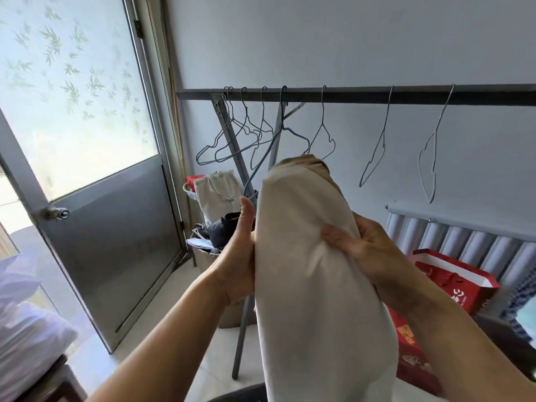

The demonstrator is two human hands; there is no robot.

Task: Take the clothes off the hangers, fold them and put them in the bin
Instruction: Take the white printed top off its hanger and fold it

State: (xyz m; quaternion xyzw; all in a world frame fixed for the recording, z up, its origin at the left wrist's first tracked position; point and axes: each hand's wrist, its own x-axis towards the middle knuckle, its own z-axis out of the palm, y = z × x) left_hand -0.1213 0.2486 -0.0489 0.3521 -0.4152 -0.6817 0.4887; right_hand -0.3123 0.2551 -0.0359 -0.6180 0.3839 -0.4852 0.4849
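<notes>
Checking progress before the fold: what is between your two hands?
A cream garment, in the head view: the left hand holds its left edge, the right hand pinches its right side.

Crowded left, open right
Wire hangers [240, 132] bunch at the clothes rail's [356, 96] left end; wide gaps part the right-hand two (bare wall [377, 39] behind); a red gift bag [458, 285] stands below.

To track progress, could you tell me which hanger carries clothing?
The blue hanger: its arms run into the beige garment; the grey ones hang bare.
</notes>
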